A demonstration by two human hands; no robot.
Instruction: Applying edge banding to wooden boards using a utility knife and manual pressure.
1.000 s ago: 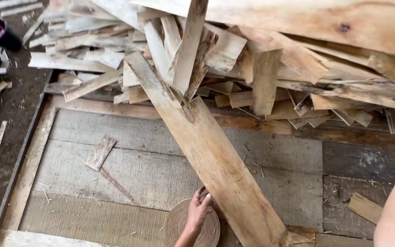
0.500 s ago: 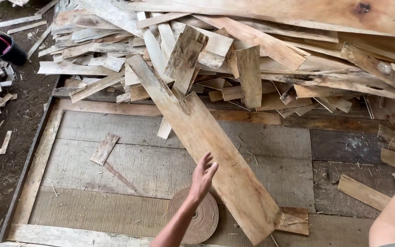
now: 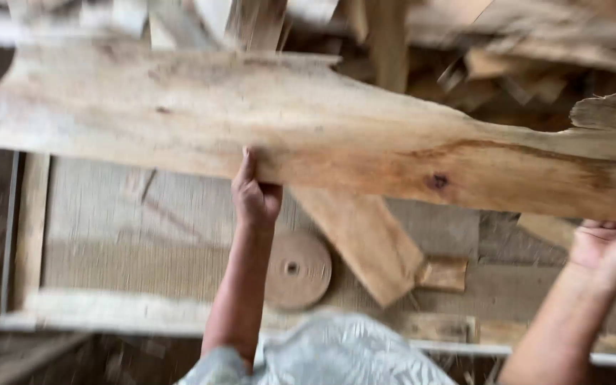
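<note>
Since 0.5 s ago you've picked up a wide plank [image 3: 308,135]; it now spans the frame left to right, w/ both hands under its lower edge. Left hand [image 3: 256,192] is clenched on that edge near centre, thumb up the face. Right hand [image 3: 611,246] cups the far right end, fingers curled. Step looks like lifting and carrying; next move prob. needs both grips level. Round disc [image 3: 297,269] sits below.

The wide plank [image 3: 322,135] is hiding the left hand's [image 3: 254,192] fingers and running off the right edge; the wood pile [image 3: 465,43] behind is blurring.
</note>
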